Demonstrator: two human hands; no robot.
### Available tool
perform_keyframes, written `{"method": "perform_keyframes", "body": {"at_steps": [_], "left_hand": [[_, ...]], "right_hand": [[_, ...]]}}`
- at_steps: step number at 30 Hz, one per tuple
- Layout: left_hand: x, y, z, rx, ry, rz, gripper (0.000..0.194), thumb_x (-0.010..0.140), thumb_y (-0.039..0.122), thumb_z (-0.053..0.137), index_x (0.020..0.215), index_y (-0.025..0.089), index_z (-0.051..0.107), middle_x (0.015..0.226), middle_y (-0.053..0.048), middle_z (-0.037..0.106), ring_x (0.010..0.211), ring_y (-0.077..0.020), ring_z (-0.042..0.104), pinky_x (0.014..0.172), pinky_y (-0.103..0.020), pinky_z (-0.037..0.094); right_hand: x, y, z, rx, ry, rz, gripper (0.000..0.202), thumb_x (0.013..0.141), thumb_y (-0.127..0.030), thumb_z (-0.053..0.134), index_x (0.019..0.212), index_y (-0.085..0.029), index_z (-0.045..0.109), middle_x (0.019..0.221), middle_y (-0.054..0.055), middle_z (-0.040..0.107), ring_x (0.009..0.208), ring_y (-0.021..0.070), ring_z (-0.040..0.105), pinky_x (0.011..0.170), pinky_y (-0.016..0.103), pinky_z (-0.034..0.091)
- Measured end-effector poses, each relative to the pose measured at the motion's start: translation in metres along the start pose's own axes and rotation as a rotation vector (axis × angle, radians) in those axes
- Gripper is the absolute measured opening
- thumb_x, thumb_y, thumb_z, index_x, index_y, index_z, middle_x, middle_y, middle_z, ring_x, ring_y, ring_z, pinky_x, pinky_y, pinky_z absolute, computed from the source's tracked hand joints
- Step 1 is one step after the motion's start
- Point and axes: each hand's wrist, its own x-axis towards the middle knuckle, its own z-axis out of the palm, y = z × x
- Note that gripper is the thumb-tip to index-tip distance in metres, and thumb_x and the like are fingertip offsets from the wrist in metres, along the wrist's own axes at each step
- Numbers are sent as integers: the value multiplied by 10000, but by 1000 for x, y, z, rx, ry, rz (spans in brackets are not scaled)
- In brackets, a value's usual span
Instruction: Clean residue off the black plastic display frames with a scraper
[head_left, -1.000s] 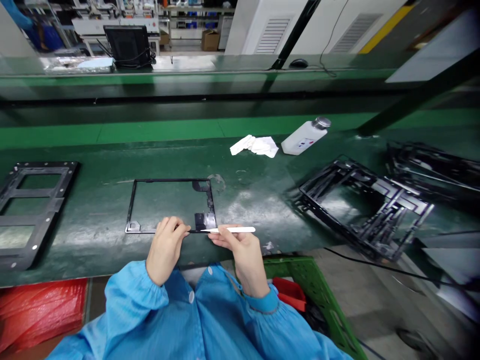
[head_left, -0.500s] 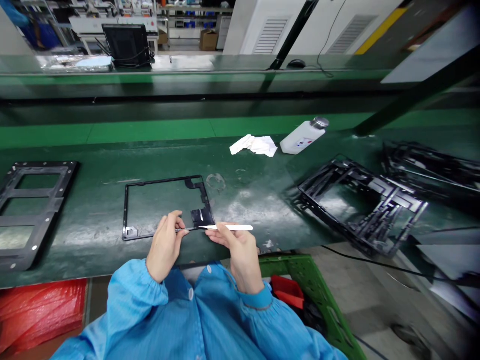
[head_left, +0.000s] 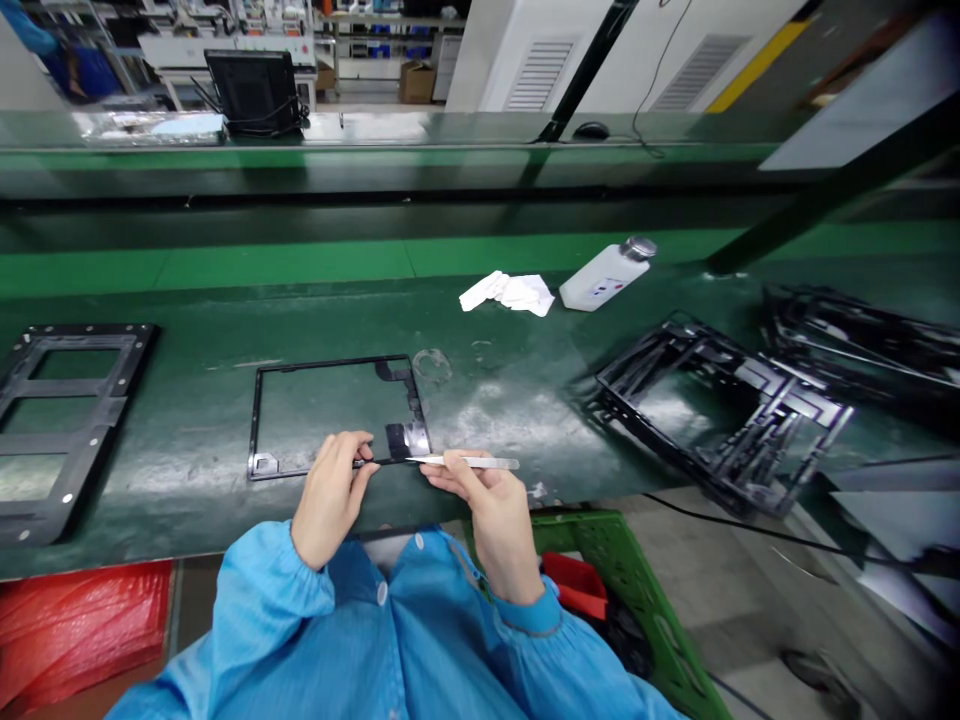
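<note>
A thin black rectangular frame (head_left: 253,420) lies on the green bench in front of me. My left hand (head_left: 334,495) pinches the near side of this frame, a little right of its middle. In my right hand (head_left: 491,510) is a pair of tweezers (head_left: 487,463), held nearly level with the tips pointing left. Those tips meet the frame's near edge close to its right corner, beside a dark, shiny film-like patch (head_left: 397,440). Whether the tips grip anything is too small to tell.
A white bottle with a metal cap (head_left: 604,278) and crumpled white wipes (head_left: 517,292) are beyond the frame. Black frames are piled (head_left: 720,400) at right. A dark fixture plate (head_left: 75,430) lies at left. Below the bench edge are a green crate (head_left: 660,610) and red plastic (head_left: 82,630).
The right hand and tweezers have shifted slightly right and toward me. The black frame has moved a little to the right, and its patch now reflects more light. My left hand keeps its pinch.
</note>
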Motion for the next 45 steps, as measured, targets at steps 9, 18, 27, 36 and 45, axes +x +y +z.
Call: {"method": "perform_keyframes", "body": {"at_steps": [9, 18, 27, 36, 45], "left_hand": [[2, 25, -4, 217, -9, 301, 148, 942, 261, 541, 1064, 210, 609, 1001, -42, 639, 965, -201, 526, 798, -353, 368], [-1, 23, -12, 185, 15, 303, 133, 961, 185, 477, 883, 180, 584, 878, -42, 640, 872, -187, 531, 755, -343, 355], [-11, 20, -31, -61, 148, 60, 146, 949, 171, 493, 837, 190, 586, 826, -33, 630, 818, -167, 553, 767, -317, 412], [-15, 1, -51, 9, 307, -129, 232, 939, 297, 511, 737, 191, 550, 715, -12, 584, 721, -151, 546, 703, -272, 411], [-20, -8, -69, -152, 439, -230, 237, 901, 345, 571, 732, 178, 575, 703, 0, 595, 704, -137, 568, 677, -247, 428]], "right_hand": [[-17, 0, -5, 78, -130, 52, 240, 754, -330, 774, 823, -126, 667, 787, 71, 725, 730, 217, 725, 685, 282, 593], [-7, -9, -21, 38, -142, -10, 213, 772, -334, 757, 848, -144, 698, 894, 63, 699, 804, 227, 716, 734, 323, 603], [-15, -5, -11, -186, -322, -86, 208, 794, -362, 734, 895, -182, 707, 940, 81, 730, 818, 226, 717, 781, 347, 603], [-17, 7, -11, -154, -274, -123, 186, 824, -345, 710, 917, -184, 702, 962, 73, 722, 816, 217, 715, 762, 332, 607], [-16, 5, -9, -169, -239, -113, 198, 819, -337, 714, 923, -169, 709, 962, 79, 715, 847, 238, 705, 773, 369, 601]]}}
